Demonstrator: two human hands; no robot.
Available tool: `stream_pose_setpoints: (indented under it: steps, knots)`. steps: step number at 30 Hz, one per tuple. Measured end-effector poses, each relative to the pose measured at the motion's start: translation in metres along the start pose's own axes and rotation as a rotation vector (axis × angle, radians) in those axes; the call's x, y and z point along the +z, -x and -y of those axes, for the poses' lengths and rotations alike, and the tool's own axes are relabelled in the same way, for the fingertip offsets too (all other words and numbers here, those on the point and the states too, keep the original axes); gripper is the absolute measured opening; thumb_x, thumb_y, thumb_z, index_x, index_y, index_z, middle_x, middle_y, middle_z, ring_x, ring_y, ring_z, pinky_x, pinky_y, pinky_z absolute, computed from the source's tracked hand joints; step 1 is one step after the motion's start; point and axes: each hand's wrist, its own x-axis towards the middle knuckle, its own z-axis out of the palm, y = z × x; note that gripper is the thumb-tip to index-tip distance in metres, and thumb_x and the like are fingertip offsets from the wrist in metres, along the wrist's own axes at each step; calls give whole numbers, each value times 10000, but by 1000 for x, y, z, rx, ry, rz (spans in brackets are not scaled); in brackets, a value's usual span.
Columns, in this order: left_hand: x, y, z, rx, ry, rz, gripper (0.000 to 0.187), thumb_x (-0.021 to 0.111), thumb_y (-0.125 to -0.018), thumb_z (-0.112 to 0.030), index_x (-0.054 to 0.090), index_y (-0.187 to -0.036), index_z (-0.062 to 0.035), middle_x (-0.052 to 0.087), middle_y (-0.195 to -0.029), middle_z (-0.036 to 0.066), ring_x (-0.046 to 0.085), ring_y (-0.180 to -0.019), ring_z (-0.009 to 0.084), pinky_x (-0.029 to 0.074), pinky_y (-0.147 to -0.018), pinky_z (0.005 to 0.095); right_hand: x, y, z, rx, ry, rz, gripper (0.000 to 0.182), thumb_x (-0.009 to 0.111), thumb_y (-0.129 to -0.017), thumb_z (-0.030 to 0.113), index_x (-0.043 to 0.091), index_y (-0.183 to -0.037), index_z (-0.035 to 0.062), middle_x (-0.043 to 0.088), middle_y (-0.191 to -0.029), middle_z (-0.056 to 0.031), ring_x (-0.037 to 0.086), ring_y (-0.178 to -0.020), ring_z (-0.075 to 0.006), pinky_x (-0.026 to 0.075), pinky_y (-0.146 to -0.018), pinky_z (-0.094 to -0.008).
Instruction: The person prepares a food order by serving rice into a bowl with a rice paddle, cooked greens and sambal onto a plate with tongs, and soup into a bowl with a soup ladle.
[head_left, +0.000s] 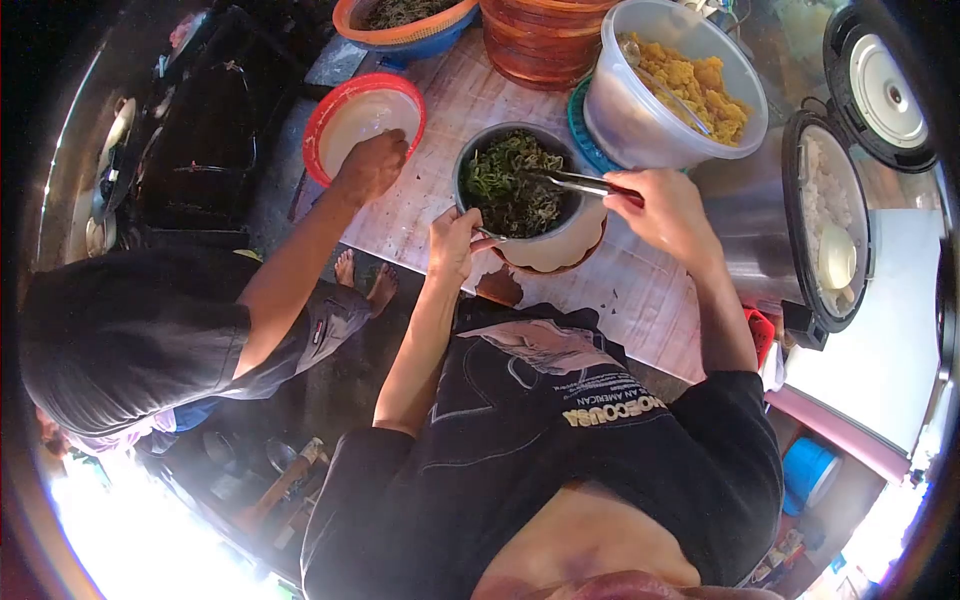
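Observation:
My right hand (665, 215) is closed around a pair of metal tongs (585, 184). Their tips reach into the chopped leafy greens (513, 165) inside a round metal pot (466, 190). On the pot's near left side, my left hand (455, 243) grips what looks like its handle at the rim. Beneath the pot, a pale dish with a scalloped brown edge (560, 252) partly shows. Fingers of both hands are bent, and the tongs' tips are partly hidden among the greens.
Left of the pot, a co-worker's hand (375, 165) is over a red-rimmed bowl (312, 135) of whitish liquid. A translucent tub (640, 125) of yellow food and an open rice cooker (745, 225) stand to the right. Behind are an orange basket (375, 35) and a reddish-brown container (540, 45).

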Motion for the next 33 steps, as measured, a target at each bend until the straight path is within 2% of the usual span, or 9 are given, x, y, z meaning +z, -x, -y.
stream_pose_setpoints:
  steps: [2, 5, 8, 9, 13, 18, 25, 31, 33]
  knots:
    - [1, 0, -2, 8, -1, -10, 46, 529, -765, -13, 536, -775, 32, 553, -696, 61, 578, -595, 154, 589, -549, 332, -13, 5, 9, 2, -11, 16, 221, 645, -756, 232, 687, -930, 102, 641, -762, -129, 619, -715, -330, 486, -648, -425]
    - [2, -3, -2, 22, -1, 6, 41, 531, -761, -9, 536, -771, 30, 553, -695, 61, 577, -596, 150, 588, -550, 326, 10, 5, 8, -247, 6, 34, 204, 640, -753, 228, 678, -900, 93, 637, -766, -121, 616, -715, -326, 481, -645, -434]
    - [-3, -10, 3, 34, -58, 35, 60, 521, -793, -37, 540, -805, 19, 557, -708, 61, 585, -604, 152, 592, -590, 345, 43, -2, 0, -298, 142, -3, 269, 653, -753, 234, 673, -980, 92, 642, -772, -130, 619, -705, -319, 474, -621, -427]
    - [-2, -7, 0, 35, -85, 43, 72, 516, -810, -51, 543, -823, 14, 559, -714, 61, 590, -608, 153, 594, -610, 356, 40, -6, 2, -177, 143, 27, 170, 644, -740, 228, 670, -838, 92, 648, -786, -128, 621, -737, -329, 478, -652, -454]
    - [4, 4, -9, 28, -34, -1, 33, 533, -756, -7, 538, -755, 26, 549, -687, 53, 570, -592, 138, 590, -560, 324, 21, -6, -3, 17, 176, -2, 167, 653, -740, 226, 686, -833, 91, 657, -796, -137, 627, -745, -329, 489, -664, -442]
    - [-1, -1, -5, 37, -80, 18, 77, 507, -808, -42, 551, -828, 18, 552, -710, 53, 584, -600, 142, 595, -611, 347, 0, -2, 8, -24, 150, 9, 179, 650, -746, 208, 681, -878, 91, 645, -768, -128, 622, -738, -329, 482, -649, -446]
    - [-2, -2, -5, 64, -87, -21, 58, 508, -806, -36, 545, -797, 7, 540, -695, 45, 574, -591, 140, 597, -616, 355, 2, 1, 15, -158, 149, 125, 249, 660, -747, 197, 678, -973, 94, 646, -814, -106, 620, -755, -299, 476, -650, -413]
    - [-4, -4, 0, 106, -22, -47, 70, 536, -763, -26, 574, -774, 33, 581, -738, 64, 591, -596, 149, 576, -544, 309, 15, -12, 1, -150, 355, 98, 226, 672, -728, 186, 688, -943, 116, 639, -791, -99, 614, -748, -308, 476, -655, -433]
    - [-3, -5, -2, 82, -35, -63, 71, 533, -760, -21, 572, -775, 35, 578, -735, 62, 588, -596, 146, 575, -540, 308, 9, -14, -1, -116, 341, 37, 155, 665, -728, 191, 682, -853, 102, 639, -778, -110, 621, -745, -306, 485, -652, -434]
